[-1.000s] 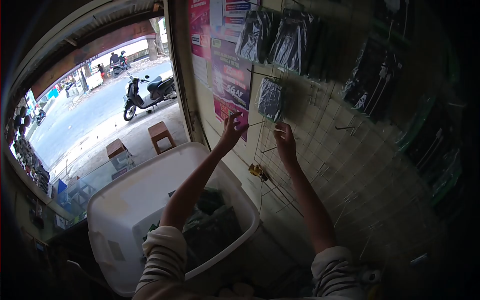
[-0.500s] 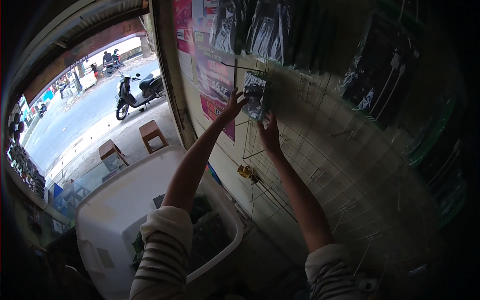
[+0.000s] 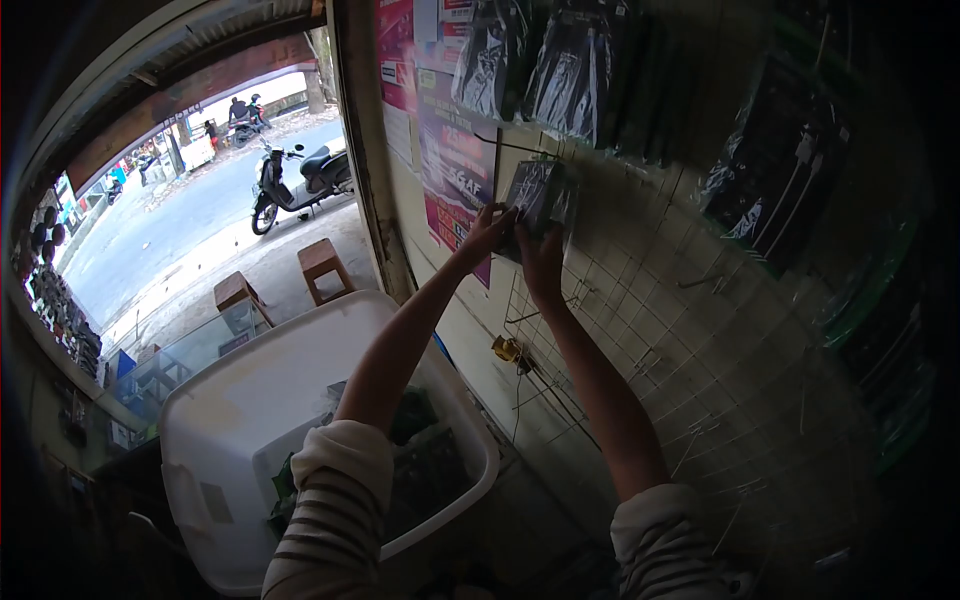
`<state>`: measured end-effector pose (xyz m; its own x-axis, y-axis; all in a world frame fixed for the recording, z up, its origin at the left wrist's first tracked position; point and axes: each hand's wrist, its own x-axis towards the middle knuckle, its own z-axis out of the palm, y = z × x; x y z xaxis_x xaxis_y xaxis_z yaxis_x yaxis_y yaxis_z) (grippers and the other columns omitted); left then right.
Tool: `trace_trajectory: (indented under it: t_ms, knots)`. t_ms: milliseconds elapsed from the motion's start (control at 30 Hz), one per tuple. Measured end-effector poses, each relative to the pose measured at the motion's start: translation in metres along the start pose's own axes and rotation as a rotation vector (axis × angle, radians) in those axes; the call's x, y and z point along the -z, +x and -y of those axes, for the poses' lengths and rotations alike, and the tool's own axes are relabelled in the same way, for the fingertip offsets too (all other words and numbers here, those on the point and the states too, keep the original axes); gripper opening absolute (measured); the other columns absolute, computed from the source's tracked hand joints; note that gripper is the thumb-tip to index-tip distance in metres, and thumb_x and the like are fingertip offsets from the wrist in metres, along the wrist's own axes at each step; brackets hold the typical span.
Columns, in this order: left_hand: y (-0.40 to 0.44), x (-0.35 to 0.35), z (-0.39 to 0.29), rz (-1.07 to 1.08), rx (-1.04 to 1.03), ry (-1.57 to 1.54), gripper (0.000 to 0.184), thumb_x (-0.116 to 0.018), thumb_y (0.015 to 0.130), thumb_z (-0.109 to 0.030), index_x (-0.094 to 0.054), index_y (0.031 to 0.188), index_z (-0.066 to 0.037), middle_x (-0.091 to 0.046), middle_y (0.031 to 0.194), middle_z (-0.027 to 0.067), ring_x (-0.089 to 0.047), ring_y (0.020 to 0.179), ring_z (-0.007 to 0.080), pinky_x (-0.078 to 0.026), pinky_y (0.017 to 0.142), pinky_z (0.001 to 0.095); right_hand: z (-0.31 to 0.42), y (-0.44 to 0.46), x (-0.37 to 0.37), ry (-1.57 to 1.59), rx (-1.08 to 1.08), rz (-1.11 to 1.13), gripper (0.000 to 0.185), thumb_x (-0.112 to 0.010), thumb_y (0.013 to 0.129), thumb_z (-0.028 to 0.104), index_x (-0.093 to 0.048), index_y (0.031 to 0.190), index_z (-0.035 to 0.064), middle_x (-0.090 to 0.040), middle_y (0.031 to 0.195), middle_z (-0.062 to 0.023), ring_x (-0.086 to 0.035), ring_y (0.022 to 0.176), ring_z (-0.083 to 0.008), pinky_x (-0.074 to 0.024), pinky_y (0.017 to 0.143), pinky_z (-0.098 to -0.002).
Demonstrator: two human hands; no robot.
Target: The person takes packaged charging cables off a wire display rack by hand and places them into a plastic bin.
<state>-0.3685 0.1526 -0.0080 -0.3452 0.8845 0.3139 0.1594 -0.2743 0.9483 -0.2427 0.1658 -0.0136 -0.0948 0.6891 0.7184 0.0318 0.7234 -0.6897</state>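
A small dark packet in clear plastic [image 3: 538, 192] hangs from a metal hook [image 3: 515, 146] on the wire grid [image 3: 640, 345]. My left hand [image 3: 486, 232] is at its lower left edge, fingers closed on the plastic. My right hand [image 3: 541, 262] touches the packet's lower edge from below, with the fingers partly hidden in the dim light. Larger plastic-wrapped packets [image 3: 572, 75] hang just above.
A white plastic tub [image 3: 235, 400] holding dark packets stands below my left arm. Posters [image 3: 450, 150] cover the wall by the doorway. More packets [image 3: 780, 165] hang at the right. Outside are two wooden stools [image 3: 322, 262] and a scooter [image 3: 295, 185].
Both hands were apart below the packet a second ago; they have since come up to it and closer together. The packet has tilted, and the camera view has shifted slightly.
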Motion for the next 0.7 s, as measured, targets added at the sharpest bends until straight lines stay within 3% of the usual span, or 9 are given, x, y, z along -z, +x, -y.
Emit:
trace_trajectory:
  t_ms: [33, 100, 133, 333, 400, 533, 700]
  knots:
    - [-0.01, 0.001, -0.009, -0.005, -0.002, 0.006, 0.048, -0.055, 0.078, -0.039, -0.044, 0.108, -0.004, -0.048, 0.101, 0.0129, -0.05, 0.09, 0.0185, -0.042, 0.073, 0.0273, 0.016, 0.0, 0.001, 0.008, 0.002, 0.001, 0.041, -0.058, 0.078, 0.028, -0.04, 0.101, -0.001, -0.051, 0.094, -0.0191, -0.051, 0.086, -0.0309, -0.0394, 0.075, -0.0366]
    - [-0.024, 0.002, -0.021, 0.01, -0.002, -0.171, 0.044, -0.054, 0.08, -0.036, -0.043, 0.107, -0.002, -0.052, 0.094, 0.0085, -0.052, 0.083, 0.0127, -0.042, 0.071, 0.0244, 0.042, -0.001, 0.007, 0.087, -0.191, 0.076, 0.042, -0.058, 0.078, 0.03, -0.04, 0.1, -0.0005, -0.053, 0.088, -0.0201, -0.054, 0.081, -0.0329, -0.0416, 0.068, -0.0378]
    - [-0.026, 0.007, -0.023, 0.013, 0.011, -0.167, 0.044, -0.052, 0.082, -0.034, -0.04, 0.112, -0.005, -0.053, 0.095, 0.0077, -0.052, 0.089, 0.013, -0.042, 0.074, 0.0248, 0.046, -0.001, 0.006, 0.09, -0.19, 0.078, 0.042, -0.058, 0.078, 0.03, -0.04, 0.1, -0.0005, -0.053, 0.088, -0.0201, -0.054, 0.081, -0.0329, -0.0416, 0.068, -0.0378]
    - [-0.054, 0.03, -0.043, -0.08, -0.11, -0.225, 0.036, -0.05, 0.083, -0.03, -0.043, 0.108, -0.005, -0.053, 0.092, 0.0041, -0.051, 0.084, 0.0101, -0.04, 0.074, 0.0229, 0.074, -0.012, -0.004, 0.121, -0.096, 0.139, 0.04, -0.058, 0.078, 0.029, -0.041, 0.1, -0.0004, -0.055, 0.083, -0.0203, -0.057, 0.077, -0.033, -0.0431, 0.064, -0.0366]
    - [-0.06, 0.04, -0.046, -0.095, -0.129, -0.233, 0.032, -0.049, 0.084, -0.028, -0.043, 0.106, -0.005, -0.053, 0.09, 0.0032, -0.05, 0.082, 0.0088, -0.039, 0.072, 0.0219, 0.08, -0.015, -0.011, 0.087, 0.028, 0.146, 0.038, -0.056, 0.079, 0.025, -0.038, 0.101, 0.0006, -0.056, 0.078, -0.0225, -0.059, 0.073, -0.0334, -0.045, 0.06, -0.0381]
    - [-0.075, 0.06, -0.051, -0.104, -0.196, -0.22, 0.027, -0.048, 0.085, -0.025, -0.046, 0.103, -0.004, -0.053, 0.09, 0.0009, -0.049, 0.081, 0.0068, -0.039, 0.073, 0.0207, 0.093, -0.023, -0.024, 0.096, 0.025, 0.172, 0.038, -0.056, 0.079, 0.025, -0.038, 0.102, 0.0006, -0.056, 0.078, -0.0221, -0.059, 0.074, -0.0331, -0.0449, 0.06, -0.0375]
    - [-0.09, 0.073, -0.063, -0.102, -0.149, -0.313, 0.028, -0.047, 0.086, -0.024, -0.048, 0.103, -0.003, -0.054, 0.089, 0.0002, -0.049, 0.082, 0.006, -0.039, 0.073, 0.0207, 0.11, -0.03, -0.031, 0.119, 0.138, 0.132, 0.034, -0.056, 0.08, 0.021, -0.04, 0.101, 0.0005, -0.057, 0.076, -0.018, -0.059, 0.069, -0.0314, -0.0448, 0.058, -0.036]
